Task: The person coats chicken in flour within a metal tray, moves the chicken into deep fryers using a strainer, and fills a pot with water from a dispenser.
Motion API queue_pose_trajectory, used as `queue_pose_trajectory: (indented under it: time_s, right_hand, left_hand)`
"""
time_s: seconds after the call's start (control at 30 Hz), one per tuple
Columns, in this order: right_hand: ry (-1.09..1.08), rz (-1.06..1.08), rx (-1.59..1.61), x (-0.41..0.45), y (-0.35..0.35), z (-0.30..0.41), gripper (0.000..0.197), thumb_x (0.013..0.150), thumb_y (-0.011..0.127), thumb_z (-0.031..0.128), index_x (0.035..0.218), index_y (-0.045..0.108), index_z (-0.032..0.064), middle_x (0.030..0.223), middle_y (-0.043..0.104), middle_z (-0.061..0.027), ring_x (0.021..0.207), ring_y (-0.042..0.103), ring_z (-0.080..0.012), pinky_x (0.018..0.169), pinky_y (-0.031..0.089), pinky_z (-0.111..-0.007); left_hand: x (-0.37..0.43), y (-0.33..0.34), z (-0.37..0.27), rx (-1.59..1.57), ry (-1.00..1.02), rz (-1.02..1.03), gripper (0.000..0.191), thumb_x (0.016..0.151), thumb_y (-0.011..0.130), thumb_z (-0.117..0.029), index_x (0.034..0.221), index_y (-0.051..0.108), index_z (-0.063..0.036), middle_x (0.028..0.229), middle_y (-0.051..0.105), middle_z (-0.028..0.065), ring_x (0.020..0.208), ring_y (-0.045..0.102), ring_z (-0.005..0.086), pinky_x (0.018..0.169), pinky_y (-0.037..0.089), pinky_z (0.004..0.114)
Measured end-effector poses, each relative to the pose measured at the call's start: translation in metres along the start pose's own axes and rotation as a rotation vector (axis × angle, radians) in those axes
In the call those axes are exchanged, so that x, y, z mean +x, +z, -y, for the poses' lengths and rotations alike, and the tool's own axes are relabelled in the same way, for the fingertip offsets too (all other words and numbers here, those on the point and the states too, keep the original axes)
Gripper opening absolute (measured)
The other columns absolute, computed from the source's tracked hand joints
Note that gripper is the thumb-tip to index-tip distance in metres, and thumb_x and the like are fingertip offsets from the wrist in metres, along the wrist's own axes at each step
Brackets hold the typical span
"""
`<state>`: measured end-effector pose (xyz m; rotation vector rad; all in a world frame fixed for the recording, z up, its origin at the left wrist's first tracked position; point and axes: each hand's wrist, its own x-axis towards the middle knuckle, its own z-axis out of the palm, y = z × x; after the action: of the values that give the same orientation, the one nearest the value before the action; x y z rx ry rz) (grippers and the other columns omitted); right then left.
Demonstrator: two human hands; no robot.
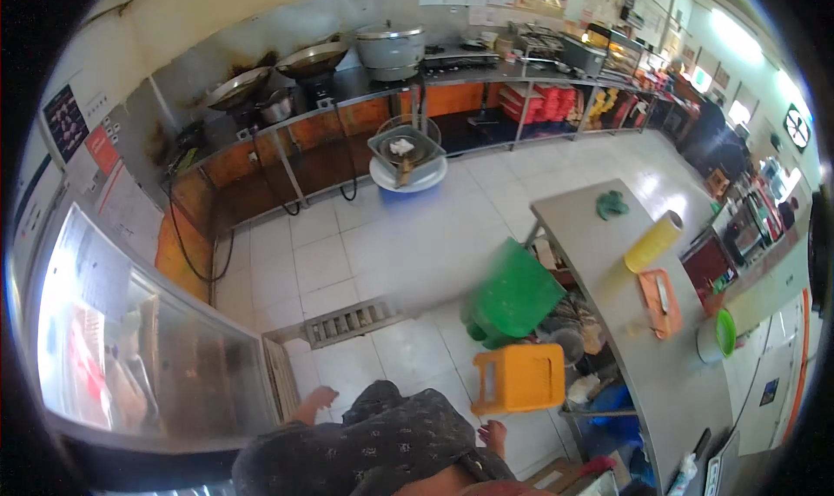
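My left hand (320,398) hangs beside my dark patterned clothing, near the glass-fronted display fridge (195,346) on the left. It holds nothing, and its fingers look loosely apart. Low on the other side is my right hand (493,434), also with nothing in it, its fingers slightly bent. Closest to that hand is an orange plastic stool (526,377). Just beyond stands a green plastic stool (518,294). A steel table (625,313) runs along my right, bearing an orange cutting board (659,304) with a knife (662,295) on it.
A roll of plastic wrap (653,242), a green cloth (612,205) and a green-rimmed container (717,336) are on the table. A floor drain grate (348,322) crosses the tiles. Ahead, a tray (427,157) rests on a lidded bin. Woks (313,59) and a large pot (391,50) line the back counter.
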<state>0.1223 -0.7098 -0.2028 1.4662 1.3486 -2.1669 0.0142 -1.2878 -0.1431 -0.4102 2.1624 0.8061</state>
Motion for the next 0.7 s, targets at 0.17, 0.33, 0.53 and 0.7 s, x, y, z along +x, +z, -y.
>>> queue_pose_trajectory:
  time_s: [0.17, 0.33, 0.53, 0.7]
  right_hand:
    - [0.035, 0.038, 0.153, -0.001, 0.113, 0.068, 0.031, 0.089, 0.055, 0.025, 0.111, 0.051, 0.0031, 0.089, 0.062, -0.0181, 0.071, 0.063, -0.0268, 0.054, 0.050, -0.038]
    - [-0.423, -0.095, -0.282, 0.066, 0.204, 0.147, 0.021, 0.086, 0.056, 0.022, 0.091, 0.055, 0.0019, 0.074, 0.059, -0.0101, 0.059, 0.061, -0.0222, 0.045, 0.047, -0.030]
    - [-0.396, -0.001, -0.120, 0.139, 0.447, 0.322, 0.017, 0.087, 0.057, 0.019, 0.078, 0.058, 0.0039, 0.062, 0.053, -0.0032, 0.051, 0.051, -0.0128, 0.045, 0.042, -0.026]
    - [-1.050, -0.084, -0.637, 0.334, 0.699, 0.446, 0.019, 0.090, 0.053, 0.015, 0.089, 0.062, -0.0016, 0.076, 0.060, -0.0163, 0.069, 0.059, -0.0255, 0.063, 0.046, -0.039]
  left_hand:
    - [0.102, -0.061, 0.041, 0.939, 0.585, 0.141, 0.033, 0.088, 0.056, -0.034, 0.104, 0.063, -0.0059, 0.090, 0.065, 0.0147, 0.079, 0.065, 0.0320, 0.074, 0.052, 0.044]
    - [0.155, -0.152, -0.065, -0.023, 0.213, 0.326, 0.044, 0.090, 0.058, -0.040, 0.119, 0.057, -0.0065, 0.101, 0.063, 0.0100, 0.088, 0.064, 0.0223, 0.070, 0.053, 0.038]
    - [0.298, -0.262, -0.062, 0.011, 0.376, -0.115, 0.019, 0.088, 0.057, -0.021, 0.095, 0.062, -0.0041, 0.093, 0.066, 0.0142, 0.081, 0.063, 0.0326, 0.075, 0.052, 0.041]
    - [0.317, -0.367, -0.073, 0.223, 0.704, -0.583, 0.018, 0.090, 0.052, -0.021, 0.089, 0.061, -0.0050, 0.081, 0.064, 0.0130, 0.070, 0.063, 0.0257, 0.065, 0.052, 0.040]
